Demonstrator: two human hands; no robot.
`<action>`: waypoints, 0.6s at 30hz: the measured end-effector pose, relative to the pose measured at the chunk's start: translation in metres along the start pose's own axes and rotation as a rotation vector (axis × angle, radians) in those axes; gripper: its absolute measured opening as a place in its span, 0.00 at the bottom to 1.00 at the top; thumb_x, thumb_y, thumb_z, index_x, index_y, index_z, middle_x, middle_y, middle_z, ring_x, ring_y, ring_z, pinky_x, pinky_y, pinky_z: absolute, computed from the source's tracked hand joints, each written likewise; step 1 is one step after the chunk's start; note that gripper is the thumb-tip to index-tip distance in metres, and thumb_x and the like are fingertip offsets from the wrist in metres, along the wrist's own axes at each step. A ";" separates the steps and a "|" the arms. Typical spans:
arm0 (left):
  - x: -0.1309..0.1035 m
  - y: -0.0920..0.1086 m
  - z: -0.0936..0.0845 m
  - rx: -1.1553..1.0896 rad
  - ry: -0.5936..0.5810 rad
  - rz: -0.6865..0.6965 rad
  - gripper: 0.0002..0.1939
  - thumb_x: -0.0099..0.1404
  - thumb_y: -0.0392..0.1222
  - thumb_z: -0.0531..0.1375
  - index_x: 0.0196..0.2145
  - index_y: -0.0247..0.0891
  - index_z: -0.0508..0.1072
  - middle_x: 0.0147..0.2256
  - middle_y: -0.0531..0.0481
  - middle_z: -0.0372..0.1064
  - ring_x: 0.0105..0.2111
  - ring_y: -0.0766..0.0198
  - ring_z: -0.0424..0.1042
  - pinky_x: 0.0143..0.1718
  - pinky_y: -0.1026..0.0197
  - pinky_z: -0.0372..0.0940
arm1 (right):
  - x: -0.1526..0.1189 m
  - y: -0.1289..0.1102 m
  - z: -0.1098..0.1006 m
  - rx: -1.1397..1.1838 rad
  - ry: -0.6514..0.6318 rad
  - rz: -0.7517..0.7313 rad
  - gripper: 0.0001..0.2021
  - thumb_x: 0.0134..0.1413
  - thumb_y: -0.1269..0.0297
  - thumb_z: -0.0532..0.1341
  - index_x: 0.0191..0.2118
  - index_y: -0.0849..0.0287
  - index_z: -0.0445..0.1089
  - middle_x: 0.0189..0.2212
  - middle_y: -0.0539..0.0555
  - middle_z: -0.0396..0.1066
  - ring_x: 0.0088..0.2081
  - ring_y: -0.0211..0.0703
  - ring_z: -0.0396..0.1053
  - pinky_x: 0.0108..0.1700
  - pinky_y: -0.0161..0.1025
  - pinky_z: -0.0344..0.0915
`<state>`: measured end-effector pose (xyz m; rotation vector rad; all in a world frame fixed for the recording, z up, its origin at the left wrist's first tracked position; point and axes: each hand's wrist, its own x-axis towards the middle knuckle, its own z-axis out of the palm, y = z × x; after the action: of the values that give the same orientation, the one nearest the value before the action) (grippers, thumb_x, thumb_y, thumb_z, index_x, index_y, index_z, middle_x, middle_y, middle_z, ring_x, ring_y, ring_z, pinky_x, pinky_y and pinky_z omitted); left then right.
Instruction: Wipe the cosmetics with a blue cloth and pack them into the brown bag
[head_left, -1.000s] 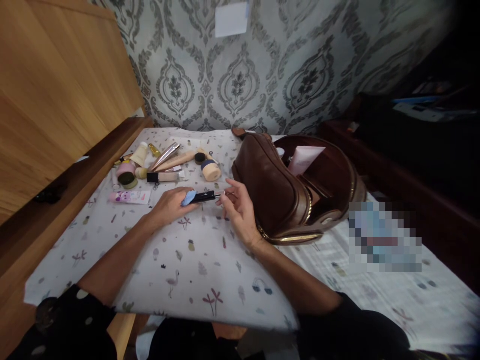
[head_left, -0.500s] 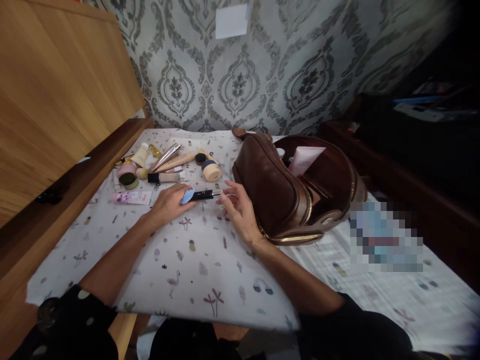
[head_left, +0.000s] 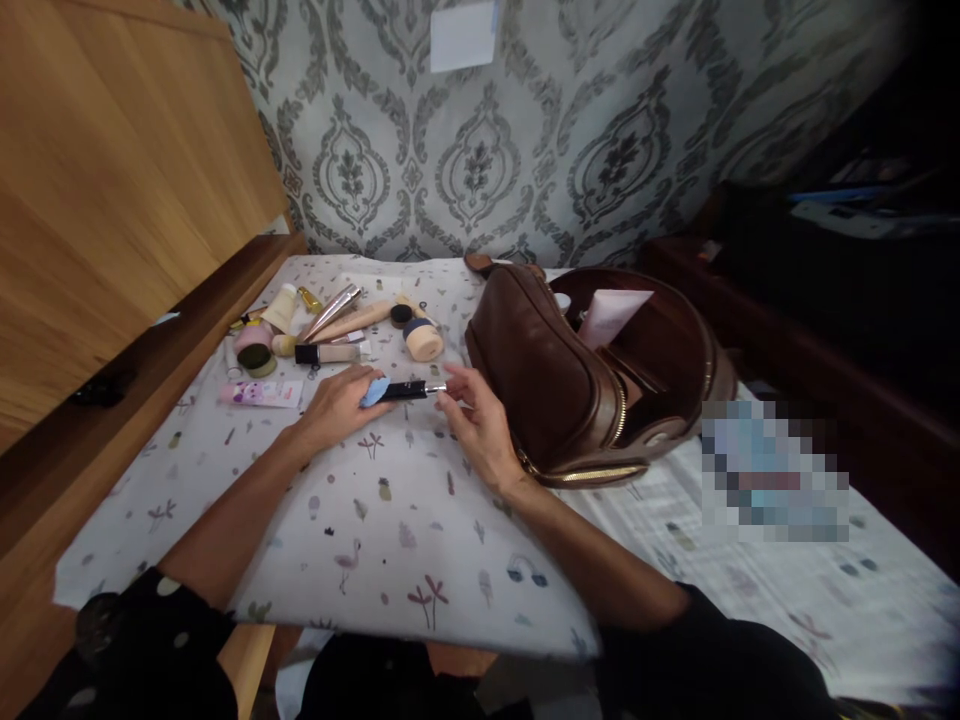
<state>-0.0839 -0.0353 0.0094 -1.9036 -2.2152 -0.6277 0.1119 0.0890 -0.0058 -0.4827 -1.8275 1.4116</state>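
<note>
My left hand (head_left: 337,412) is closed around a slim black cosmetic tube (head_left: 407,391) and a crumpled light-blue cloth or wipe (head_left: 375,391) at its left end. The tube lies level above the bed sheet, its silver end pointing right. At that silver end my right hand (head_left: 477,420) has its thumb and forefinger pinched, the other fingers loosely curled. Just beyond stand a cream jar with a dark blue lid (head_left: 423,341) and a bottle of beige liquid with a black cap (head_left: 335,353). A pink-and-white tube (head_left: 261,393) lies left of my left hand.
To the right sits an open brown leather bag (head_left: 544,370), a pale pink tube (head_left: 613,316) sticking out of it. Brushes, tubes and jars cluster at the back left, including a silver tube (head_left: 334,310). A wooden panel (head_left: 135,150) rises at left; a patterned wall (head_left: 480,170) stands behind.
The right thumb and fingers have shifted slightly at the tube's end, and more of its silver part shows. The left hand stays in place.
</note>
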 end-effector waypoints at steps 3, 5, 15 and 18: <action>0.000 0.001 0.001 0.039 -0.009 0.038 0.09 0.67 0.46 0.62 0.41 0.38 0.73 0.36 0.49 0.74 0.38 0.57 0.74 0.38 0.59 0.67 | 0.001 0.003 0.000 0.013 -0.059 0.054 0.14 0.59 0.52 0.59 0.42 0.58 0.68 0.31 0.50 0.67 0.29 0.37 0.66 0.28 0.34 0.62; -0.001 0.000 0.001 0.083 0.019 0.063 0.09 0.67 0.45 0.63 0.42 0.38 0.73 0.36 0.48 0.74 0.39 0.57 0.74 0.38 0.59 0.67 | 0.000 0.002 -0.001 0.026 -0.072 0.082 0.14 0.60 0.51 0.59 0.40 0.58 0.67 0.27 0.48 0.65 0.25 0.34 0.63 0.26 0.33 0.60; -0.004 0.002 0.007 0.164 0.088 0.195 0.12 0.71 0.47 0.57 0.42 0.36 0.74 0.35 0.47 0.75 0.37 0.58 0.75 0.35 0.60 0.66 | -0.001 0.000 0.001 0.018 -0.053 0.105 0.18 0.63 0.45 0.55 0.33 0.56 0.60 0.20 0.43 0.62 0.20 0.33 0.61 0.25 0.32 0.58; -0.004 0.007 0.006 0.188 0.065 0.211 0.13 0.71 0.49 0.57 0.42 0.37 0.73 0.35 0.47 0.75 0.37 0.59 0.74 0.34 0.60 0.64 | 0.000 0.000 0.001 0.040 -0.019 0.137 0.22 0.60 0.40 0.56 0.29 0.55 0.58 0.18 0.43 0.61 0.18 0.32 0.59 0.22 0.31 0.57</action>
<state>-0.0758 -0.0354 0.0041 -1.9540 -1.9251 -0.4251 0.1106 0.0883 -0.0063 -0.5852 -1.8063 1.5456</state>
